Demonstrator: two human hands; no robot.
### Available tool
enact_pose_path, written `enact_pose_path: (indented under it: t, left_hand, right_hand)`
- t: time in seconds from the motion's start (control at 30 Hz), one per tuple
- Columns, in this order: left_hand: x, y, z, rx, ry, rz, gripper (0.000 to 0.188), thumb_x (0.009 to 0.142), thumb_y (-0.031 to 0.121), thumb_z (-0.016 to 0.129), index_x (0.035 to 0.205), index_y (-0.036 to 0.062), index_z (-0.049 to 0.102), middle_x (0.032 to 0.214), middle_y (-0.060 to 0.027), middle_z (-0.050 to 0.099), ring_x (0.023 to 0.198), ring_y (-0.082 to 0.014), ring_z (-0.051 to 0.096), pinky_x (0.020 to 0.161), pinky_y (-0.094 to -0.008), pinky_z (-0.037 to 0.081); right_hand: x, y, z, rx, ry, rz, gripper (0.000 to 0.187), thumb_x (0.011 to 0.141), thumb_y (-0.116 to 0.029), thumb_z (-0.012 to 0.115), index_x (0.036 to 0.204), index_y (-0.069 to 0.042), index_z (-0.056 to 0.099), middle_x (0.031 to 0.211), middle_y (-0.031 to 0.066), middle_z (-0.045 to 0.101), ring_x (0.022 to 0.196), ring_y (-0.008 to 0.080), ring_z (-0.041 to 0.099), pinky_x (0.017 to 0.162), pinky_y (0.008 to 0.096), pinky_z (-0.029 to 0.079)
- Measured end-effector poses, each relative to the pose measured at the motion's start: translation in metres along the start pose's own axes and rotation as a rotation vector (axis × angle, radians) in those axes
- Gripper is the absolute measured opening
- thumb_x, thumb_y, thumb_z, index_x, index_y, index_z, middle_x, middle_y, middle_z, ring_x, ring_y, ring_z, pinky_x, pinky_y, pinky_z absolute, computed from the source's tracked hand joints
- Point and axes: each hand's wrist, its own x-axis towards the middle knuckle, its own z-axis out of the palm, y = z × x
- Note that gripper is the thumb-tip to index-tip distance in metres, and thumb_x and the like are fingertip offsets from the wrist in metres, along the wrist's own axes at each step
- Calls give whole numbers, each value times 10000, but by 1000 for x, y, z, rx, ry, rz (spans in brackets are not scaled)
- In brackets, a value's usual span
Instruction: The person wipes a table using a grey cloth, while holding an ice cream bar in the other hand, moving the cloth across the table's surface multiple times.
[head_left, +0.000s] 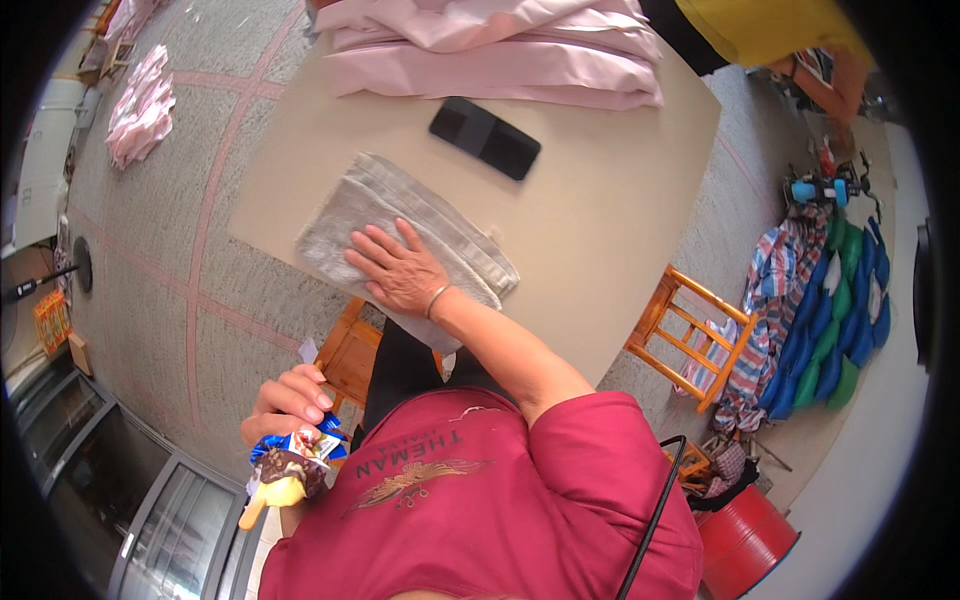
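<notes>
My left hand (pixel 290 400) is closed round a partly eaten ice cream bar (pixel 283 478) at the lower left, in front of my body. Dark chocolate coating and a yellow inside show on the bar, with a bit of wooden stick at its lower end. A crumpled blue and white wrapper (pixel 328 440) surrounds it next to my fingers. My right hand (pixel 402 272), a bracelet at its wrist, lies flat with fingers apart on a folded grey cloth (pixel 345 215) at the table's near left edge. Beyond the cloth rests a black phone (pixel 485 138).
Folded pink fabric (pixel 500 70) is piled along the far side of the pale table (pixel 600 180). Wooden chairs (pixel 690 335) stand to the right and by my legs. A person in yellow (pixel 790 30) is at the far right. A red drum (pixel 745 540) stands lower right.
</notes>
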Motion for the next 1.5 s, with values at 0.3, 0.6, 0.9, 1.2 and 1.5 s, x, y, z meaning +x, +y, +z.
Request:
enact_pose_path:
  t: [0.3, 0.6, 0.9, 1.2, 1.5]
  left_hand:
    - [-1, 2, 74, -28, -126, 42, 206, 904, 284, 755, 866, 145, 609, 920, -31, 567, 877, -194, 584, 911, -455, 422]
    - [-16, -3, 126, -27, -268, 6, 188, 905, 224, 749, 827, 125, 609, 908, -35, 591, 863, -205, 597, 902, -460, 431]
    - [-17, -8, 158, -42, -408, 3, 189, 905, 214, 743, 826, 130, 592, 890, -27, 578, 857, -196, 600, 908, -462, 431]
    - [-23, -10, 157, -106, -345, 37, 162, 877, 180, 766, 820, 68, 663, 918, -76, 655, 888, -242, 664, 895, -464, 462]
    - [-48, 5, 138, -52, -204, 36, 142, 868, 144, 763, 812, 75, 653, 899, -78, 658, 876, -245, 666, 905, -465, 465]
  right_hand:
    - [-161, 82, -69, -126, 31, 320, 646, 888, -377, 603, 1504, -242, 463, 1601, 23, 382, 1498, 215, 301, 1240, 565, 114]
    - [-245, 118, -73, -347, 249, 941, 722, 913, -393, 571, 1571, -204, 343, 1648, 74, 265, 1532, 272, 215, 1239, 574, 98]
    - [-288, 45, -69, -167, 102, 628, 718, 879, -451, 607, 1536, -235, 413, 1630, 43, 303, 1526, 238, 222, 1222, 600, 124]
    - [-250, 148, -86, -266, 193, 749, 688, 913, -440, 565, 1551, -261, 380, 1632, 23, 294, 1514, 210, 241, 1231, 578, 120]
    - [-244, 138, -70, -371, 223, 910, 731, 944, -456, 523, 1587, -189, 300, 1656, 55, 233, 1543, 260, 164, 1240, 589, 61]
